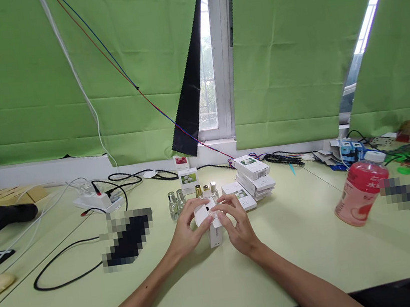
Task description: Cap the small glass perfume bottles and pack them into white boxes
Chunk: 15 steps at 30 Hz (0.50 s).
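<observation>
A small white carton [216,236] stands upright on the table with its top flap raised. Fingers of my left hand [191,227] grip its left side and flap. My right hand [239,223] has bent fingers at the carton's top right edge; whether they pinch a flap or something inside is hard to make out. Just behind are several small glass bottles [173,207] with silver and gold caps, partly covered by my hands. Two white cartons with pictures stand farther back, the nearer one [189,181] showing a flower. White flat boxes [256,185] are piled to the right.
A pink drink bottle [361,191] stands at the right. On the left lie a blurred dark device [129,238], a looped black cable [69,284] and a white power strip [98,202]. Coiled black cables [285,159] run along the back under the window.
</observation>
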Each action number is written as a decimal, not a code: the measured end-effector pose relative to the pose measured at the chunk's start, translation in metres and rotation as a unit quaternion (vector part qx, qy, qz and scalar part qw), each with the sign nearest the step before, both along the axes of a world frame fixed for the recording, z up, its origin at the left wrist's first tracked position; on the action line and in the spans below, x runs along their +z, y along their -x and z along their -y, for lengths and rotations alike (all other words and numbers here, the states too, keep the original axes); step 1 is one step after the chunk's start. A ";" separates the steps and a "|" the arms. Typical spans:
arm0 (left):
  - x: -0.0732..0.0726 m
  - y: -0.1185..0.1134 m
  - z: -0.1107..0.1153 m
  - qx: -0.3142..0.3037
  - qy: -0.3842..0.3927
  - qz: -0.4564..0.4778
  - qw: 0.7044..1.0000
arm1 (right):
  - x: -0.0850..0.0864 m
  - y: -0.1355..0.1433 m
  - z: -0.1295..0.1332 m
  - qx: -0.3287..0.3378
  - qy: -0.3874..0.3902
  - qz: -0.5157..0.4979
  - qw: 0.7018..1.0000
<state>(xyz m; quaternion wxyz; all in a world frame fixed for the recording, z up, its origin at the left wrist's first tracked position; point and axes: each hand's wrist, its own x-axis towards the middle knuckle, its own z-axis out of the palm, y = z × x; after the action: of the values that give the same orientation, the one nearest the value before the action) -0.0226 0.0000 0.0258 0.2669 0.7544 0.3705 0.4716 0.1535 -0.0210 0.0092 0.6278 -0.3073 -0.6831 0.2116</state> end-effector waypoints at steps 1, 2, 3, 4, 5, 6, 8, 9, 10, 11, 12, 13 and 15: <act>0.000 0.000 0.000 -0.002 0.000 -0.001 1.000 | 0.000 0.000 0.000 0.000 0.000 0.000 1.000; 0.000 0.000 0.000 -0.003 -0.001 -0.002 1.000 | 0.001 0.000 0.000 0.001 -0.001 -0.001 1.000; 0.000 0.000 0.000 -0.004 -0.001 -0.003 1.000 | 0.001 0.000 0.000 0.002 -0.001 -0.003 1.000; -0.001 0.001 0.000 -0.004 -0.001 -0.004 1.000 | 0.001 0.000 0.000 0.005 -0.001 -0.006 1.000; -0.001 0.001 -0.001 -0.004 -0.002 -0.006 1.000 | 0.001 0.000 -0.001 0.007 0.000 -0.008 1.000; -0.002 0.002 -0.001 -0.004 -0.003 -0.008 1.000 | 0.001 0.000 -0.001 0.009 0.001 -0.010 1.000; -0.003 0.003 -0.001 -0.006 -0.008 -0.013 1.000 | 0.001 0.001 -0.001 0.011 0.003 -0.013 1.000; -0.003 0.003 -0.002 -0.008 -0.011 -0.016 1.000 | 0.001 0.001 -0.001 0.011 0.004 -0.013 1.000; -0.004 0.004 -0.002 -0.011 -0.015 -0.020 1.000 | 0.001 0.001 -0.001 0.011 0.004 -0.012 1.000; -0.005 0.004 -0.003 -0.014 -0.018 -0.022 0.999 | 0.001 0.000 -0.002 0.011 0.005 -0.011 1.000; -0.005 0.005 -0.004 -0.018 -0.020 -0.025 0.999 | 0.001 0.000 -0.001 0.011 0.005 -0.010 1.000; -0.005 0.005 -0.004 -0.020 -0.023 -0.026 0.999 | 0.002 0.000 -0.001 0.011 0.005 -0.009 1.000; -0.006 0.006 -0.005 -0.023 -0.030 -0.025 0.999 | 0.002 0.000 -0.001 0.011 0.004 -0.007 1.000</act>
<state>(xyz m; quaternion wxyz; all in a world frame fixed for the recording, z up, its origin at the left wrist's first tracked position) -0.0281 0.0053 0.0199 0.2452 0.7822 0.3453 0.4570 0.1533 -0.0201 0.0116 0.6287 -0.3010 -0.6812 0.2237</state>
